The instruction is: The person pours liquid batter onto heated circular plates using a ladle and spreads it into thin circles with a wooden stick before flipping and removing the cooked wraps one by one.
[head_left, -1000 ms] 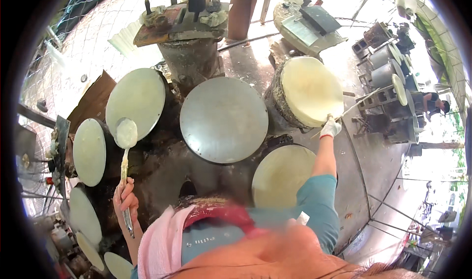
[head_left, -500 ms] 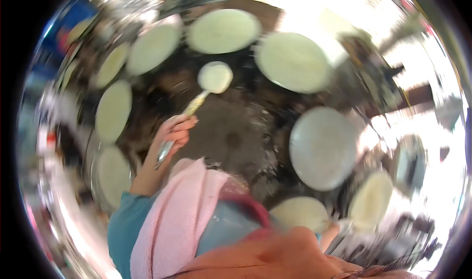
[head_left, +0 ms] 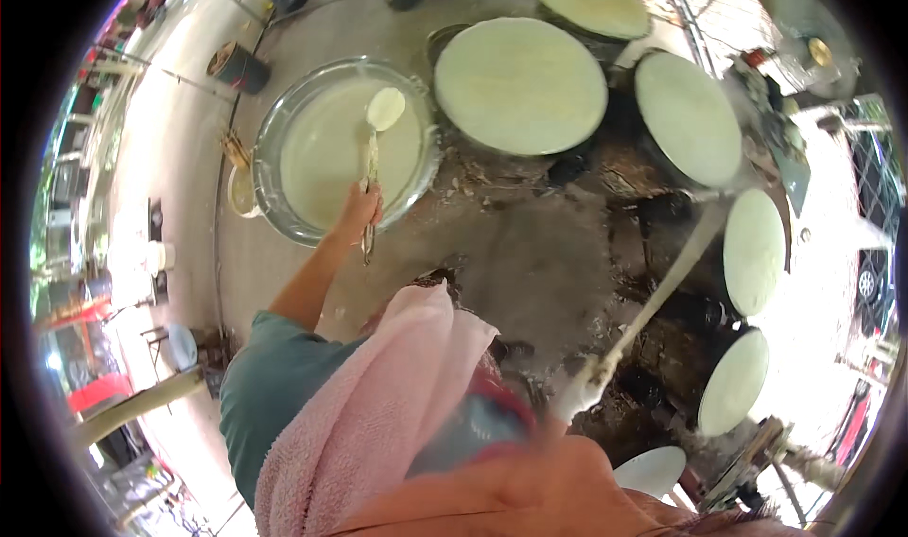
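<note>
My left hand (head_left: 362, 208) is closed around the handle of a ladle (head_left: 373, 159), whose round bowl is covered with creamy white liquid. The ladle is held over a wide metal basin (head_left: 430, 159) of pale, milky batter (head_left: 317, 154). Whether the bowl touches the surface is hard to tell. My right hand cannot be seen. On that side, a long pale stick (head_left: 676, 268) slants in, with a whitish lump (head_left: 582, 392) around its near end; what holds it is hidden. Beside the basin is a large round, pale-topped pan (head_left: 520, 85).
Several more round pale tops curve round the right, among them one at the far side (head_left: 591, 3) and one farther right (head_left: 689, 119). A bucket (head_left: 238, 68) and a small pail with sticks (head_left: 243, 192) stand left of the basin. A pink towel (head_left: 378, 386) hangs on me.
My view has swung left, and the basin has come into sight. The left hand still grips the ladle, now over the basin. My right hand has gone out of sight.
</note>
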`<action>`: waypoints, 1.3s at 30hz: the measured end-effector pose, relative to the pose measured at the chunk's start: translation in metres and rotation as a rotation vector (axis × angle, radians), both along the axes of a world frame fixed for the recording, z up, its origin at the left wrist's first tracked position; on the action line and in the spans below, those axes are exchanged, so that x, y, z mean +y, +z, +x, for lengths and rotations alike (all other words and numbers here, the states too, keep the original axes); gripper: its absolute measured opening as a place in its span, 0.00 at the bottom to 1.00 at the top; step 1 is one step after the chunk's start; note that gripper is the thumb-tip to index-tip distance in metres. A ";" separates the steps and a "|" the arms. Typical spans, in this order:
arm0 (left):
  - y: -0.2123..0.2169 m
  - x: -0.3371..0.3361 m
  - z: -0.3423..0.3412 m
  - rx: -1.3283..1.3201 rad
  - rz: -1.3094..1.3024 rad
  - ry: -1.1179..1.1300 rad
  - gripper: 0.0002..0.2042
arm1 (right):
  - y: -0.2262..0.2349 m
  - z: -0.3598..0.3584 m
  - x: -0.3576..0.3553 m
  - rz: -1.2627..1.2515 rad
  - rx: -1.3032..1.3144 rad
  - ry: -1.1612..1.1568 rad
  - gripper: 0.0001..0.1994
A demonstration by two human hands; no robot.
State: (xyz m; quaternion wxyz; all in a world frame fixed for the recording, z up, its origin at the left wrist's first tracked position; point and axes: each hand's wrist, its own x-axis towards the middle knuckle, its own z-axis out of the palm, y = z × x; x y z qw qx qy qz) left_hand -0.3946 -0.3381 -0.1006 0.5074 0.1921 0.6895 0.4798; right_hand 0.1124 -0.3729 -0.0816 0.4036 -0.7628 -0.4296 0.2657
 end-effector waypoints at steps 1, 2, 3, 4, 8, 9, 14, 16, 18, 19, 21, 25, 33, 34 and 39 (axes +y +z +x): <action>-0.035 -0.004 -0.023 0.529 -0.137 -0.097 0.09 | 0.003 -0.025 0.009 -0.053 0.093 0.077 0.25; -0.060 -0.004 -0.041 1.051 -0.272 -0.211 0.08 | 0.006 -0.049 0.015 -0.106 0.183 0.145 0.25; -0.071 -0.005 -0.061 1.115 -0.277 -0.384 0.07 | 0.006 -0.068 0.019 -0.191 0.192 0.194 0.25; -0.083 0.001 -0.077 1.100 -0.289 -0.376 0.07 | 0.006 -0.084 0.023 -0.273 0.204 0.241 0.24; -0.126 0.047 -0.117 1.109 -0.307 -0.628 0.08 | 0.010 -0.129 0.035 -0.335 0.238 0.400 0.24; -0.135 0.059 -0.123 1.075 -0.303 -0.608 0.09 | 0.009 -0.134 0.035 -0.340 0.218 0.404 0.24; -0.218 -0.016 -0.176 0.198 -0.196 -0.634 0.10 | -0.003 -0.148 0.040 -0.402 0.258 0.526 0.25; -0.214 -0.034 -0.166 -0.733 -0.117 -0.423 0.11 | -0.013 -0.151 0.035 -0.411 0.252 0.593 0.26; -0.154 -0.048 -0.102 -0.194 -0.136 -0.331 0.14 | -0.015 -0.164 0.026 -0.514 0.422 0.667 0.27; -0.148 -0.065 -0.090 -0.182 -0.133 -0.306 0.14 | 0.002 -0.180 0.023 -0.587 0.405 0.720 0.26; -0.144 -0.086 -0.070 -0.734 -0.181 -0.207 0.14 | 0.009 -0.189 0.012 -0.801 0.281 0.798 0.22; -0.087 -0.092 -0.008 -0.982 -0.057 0.109 0.14 | -0.048 -0.172 -0.043 -0.821 0.517 0.853 0.22; 0.009 -0.117 0.028 -1.286 0.687 0.026 0.15 | -0.008 -0.141 -0.070 -0.909 0.767 0.875 0.18; 0.041 -0.122 0.020 -1.325 0.710 -0.018 0.15 | 0.029 -0.148 -0.067 -0.868 0.829 0.861 0.18; 0.183 -0.116 -0.015 -1.200 0.773 -0.142 0.16 | 0.102 -0.138 -0.055 -0.465 0.796 0.891 0.23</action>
